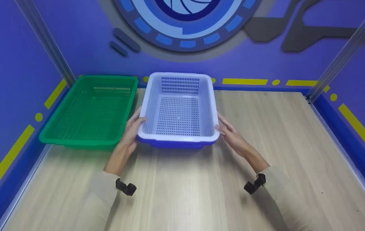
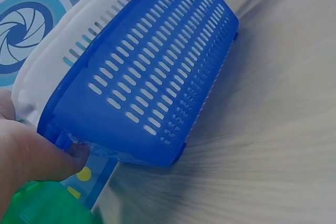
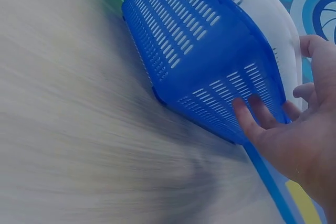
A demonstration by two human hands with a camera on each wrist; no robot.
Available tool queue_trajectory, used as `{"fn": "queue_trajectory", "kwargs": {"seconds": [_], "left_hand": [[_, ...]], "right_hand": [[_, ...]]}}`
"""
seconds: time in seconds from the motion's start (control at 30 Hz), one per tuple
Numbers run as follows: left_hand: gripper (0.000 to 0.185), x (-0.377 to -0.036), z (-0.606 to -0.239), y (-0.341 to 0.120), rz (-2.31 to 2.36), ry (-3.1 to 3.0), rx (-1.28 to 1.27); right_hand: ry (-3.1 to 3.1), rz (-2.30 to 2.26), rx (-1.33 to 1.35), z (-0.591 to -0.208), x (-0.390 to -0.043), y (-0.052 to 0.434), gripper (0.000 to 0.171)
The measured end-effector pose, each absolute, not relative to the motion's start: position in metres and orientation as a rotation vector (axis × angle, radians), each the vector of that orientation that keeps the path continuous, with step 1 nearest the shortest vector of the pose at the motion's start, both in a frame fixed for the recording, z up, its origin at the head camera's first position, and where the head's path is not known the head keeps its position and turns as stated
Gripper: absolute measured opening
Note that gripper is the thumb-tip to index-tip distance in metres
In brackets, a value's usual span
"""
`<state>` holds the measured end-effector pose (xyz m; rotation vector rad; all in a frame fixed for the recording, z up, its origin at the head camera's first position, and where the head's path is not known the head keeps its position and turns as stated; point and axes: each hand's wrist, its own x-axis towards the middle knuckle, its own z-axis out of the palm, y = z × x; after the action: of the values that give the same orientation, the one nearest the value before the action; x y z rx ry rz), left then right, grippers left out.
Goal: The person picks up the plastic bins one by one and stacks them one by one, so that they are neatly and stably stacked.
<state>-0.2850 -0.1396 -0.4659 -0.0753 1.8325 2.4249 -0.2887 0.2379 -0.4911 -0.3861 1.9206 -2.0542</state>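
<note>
Both wrist views are streaked with blur, so the counter (image 1: 266, 134) there shows no detail, and the left wrist view catches only a thumb and palm edge of the left hand (image 1: 133, 128). The white basket (image 1: 178, 109) sits nested inside a blue basket (image 1: 173, 144), whose slotted wall fills both wrist views. The pair lies between the two hands, at the middle of the counter; whether it rests on the wood or hangs above it, I cannot tell. The left hand's grip clasps the left rim, thumb curled over it. The right hand (image 1: 230, 133) presses straight fingers (image 3: 247, 121) against the right wall. A green basket (image 1: 89, 112) stands just beside, to the left.
</note>
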Motion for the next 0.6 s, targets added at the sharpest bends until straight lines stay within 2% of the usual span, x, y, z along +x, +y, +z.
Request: {"fn": "queue_trajectory", "kwargs": {"seconds": [0.6], "left_hand": [[0.067, -0.285, -0.477, -0.137, 2.357, 1.909, -0.153]], "right_hand": [[1.928, -2.082, -0.365, -0.504, -0.283, 0.234, 0.069]]}}
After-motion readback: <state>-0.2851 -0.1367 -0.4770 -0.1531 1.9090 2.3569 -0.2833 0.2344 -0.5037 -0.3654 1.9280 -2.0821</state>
